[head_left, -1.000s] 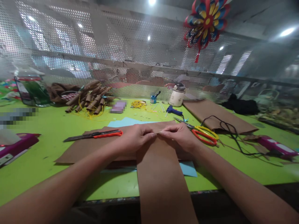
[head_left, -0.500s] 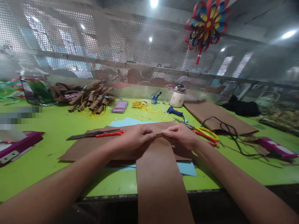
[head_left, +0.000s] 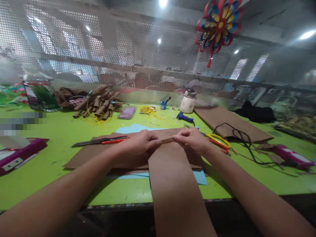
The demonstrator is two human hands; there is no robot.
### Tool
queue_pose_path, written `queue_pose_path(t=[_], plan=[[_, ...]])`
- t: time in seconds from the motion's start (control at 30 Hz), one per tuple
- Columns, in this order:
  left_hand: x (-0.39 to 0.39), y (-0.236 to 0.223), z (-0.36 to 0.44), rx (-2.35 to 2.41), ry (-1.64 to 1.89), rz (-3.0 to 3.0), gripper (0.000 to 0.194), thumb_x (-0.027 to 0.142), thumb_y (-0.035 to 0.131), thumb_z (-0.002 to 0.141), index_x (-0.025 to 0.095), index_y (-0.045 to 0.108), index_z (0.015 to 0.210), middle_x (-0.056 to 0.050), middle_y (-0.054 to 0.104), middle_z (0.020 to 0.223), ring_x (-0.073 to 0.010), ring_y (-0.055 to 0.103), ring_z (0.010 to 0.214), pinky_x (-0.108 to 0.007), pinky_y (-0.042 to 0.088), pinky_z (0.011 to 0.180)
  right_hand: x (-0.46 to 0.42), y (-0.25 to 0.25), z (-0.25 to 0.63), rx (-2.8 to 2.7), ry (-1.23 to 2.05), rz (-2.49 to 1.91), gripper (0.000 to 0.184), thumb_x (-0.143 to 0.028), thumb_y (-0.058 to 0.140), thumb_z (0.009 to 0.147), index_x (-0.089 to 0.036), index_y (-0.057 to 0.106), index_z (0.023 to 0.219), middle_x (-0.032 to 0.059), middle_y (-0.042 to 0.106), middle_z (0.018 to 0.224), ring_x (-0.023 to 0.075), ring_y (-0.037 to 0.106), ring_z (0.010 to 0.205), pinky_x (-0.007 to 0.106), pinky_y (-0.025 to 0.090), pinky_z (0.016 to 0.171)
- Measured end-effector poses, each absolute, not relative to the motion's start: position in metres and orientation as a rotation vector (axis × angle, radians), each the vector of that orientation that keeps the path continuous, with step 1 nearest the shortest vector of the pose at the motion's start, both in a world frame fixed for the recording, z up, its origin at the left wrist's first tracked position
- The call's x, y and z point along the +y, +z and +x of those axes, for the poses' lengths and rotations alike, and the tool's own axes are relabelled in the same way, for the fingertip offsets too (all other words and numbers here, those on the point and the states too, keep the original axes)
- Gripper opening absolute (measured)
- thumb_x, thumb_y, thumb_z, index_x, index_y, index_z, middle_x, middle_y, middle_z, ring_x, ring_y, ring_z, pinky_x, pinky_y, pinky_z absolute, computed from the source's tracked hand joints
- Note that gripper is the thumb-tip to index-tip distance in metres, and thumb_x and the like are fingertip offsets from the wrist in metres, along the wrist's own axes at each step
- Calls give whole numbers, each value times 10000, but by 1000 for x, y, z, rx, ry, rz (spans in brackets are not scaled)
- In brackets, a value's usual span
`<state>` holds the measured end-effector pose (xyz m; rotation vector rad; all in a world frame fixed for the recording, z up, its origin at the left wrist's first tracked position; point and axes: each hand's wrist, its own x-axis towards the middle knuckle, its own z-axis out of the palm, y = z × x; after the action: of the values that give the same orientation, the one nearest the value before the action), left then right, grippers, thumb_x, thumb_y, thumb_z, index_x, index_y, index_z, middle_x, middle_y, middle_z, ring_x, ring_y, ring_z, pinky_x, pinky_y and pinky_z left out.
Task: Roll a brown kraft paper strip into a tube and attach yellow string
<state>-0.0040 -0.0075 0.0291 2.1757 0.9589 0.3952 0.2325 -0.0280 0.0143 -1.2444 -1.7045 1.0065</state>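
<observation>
Holding a long flat strip of matte brown paper (head_left: 176, 191), draped past the near edge of the bright green tabletop (head_left: 118, 194). Pinching its far end between thumb and fingers of the left hand (head_left: 140, 144) and of the right hand (head_left: 194, 140). Moved fingertips farther apart than a second ago, baring a narrow turned-over rim (head_left: 167, 140) between; cannot tell whether folded or rolled. Seems to mean creasing along the edge, not at one spot. Working above layered brown paper sheets (head_left: 85, 158), between a dark-bladed tool with an orange-red handle (head_left: 95, 142) and scissors with yellow and orange-red handles (head_left: 218, 144). Facing, farther off, a blue glue gun (head_left: 185, 117) and a bundle of brown paper rolls (head_left: 100, 108).
</observation>
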Motion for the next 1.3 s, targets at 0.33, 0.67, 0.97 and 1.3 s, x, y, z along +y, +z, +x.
queue_pose_path(t=[0.33,0.67,0.97,1.3], plan=[[-9,31,-7,933,340,1925,335,457,512,816,160,605,693,2,563,592,-116,493,542,-233,360,542,-28,14,234,-1705,1039,-1233,318,-426,660,723,-178,581,540,-15,494,484,88,387,467,249,273,459],[-2,32,-8,880,287,1813,376,499,519,812,161,573,658,-29,614,494,-148,579,461,-236,401,471,-25,15,240,-1562,1085,-1236,313,-439,724,635,-156,613,562,-32,478,491,81,368,479,250,242,479],[-3,35,-8,855,324,1902,369,508,507,823,162,544,699,-7,623,507,-124,583,446,-207,386,447,-20,14,248,-1490,1231,-1199,284,-384,734,652,-151,599,564,-36,458,483,57,334,437,239,219,441],[7,31,-10,791,298,1818,231,343,541,827,148,559,705,-3,619,522,-131,607,513,-233,437,525,-19,11,252,-1560,1281,-1197,290,-399,710,694,-168,588,568,-27,489,462,66,368,407,232,270,406]])
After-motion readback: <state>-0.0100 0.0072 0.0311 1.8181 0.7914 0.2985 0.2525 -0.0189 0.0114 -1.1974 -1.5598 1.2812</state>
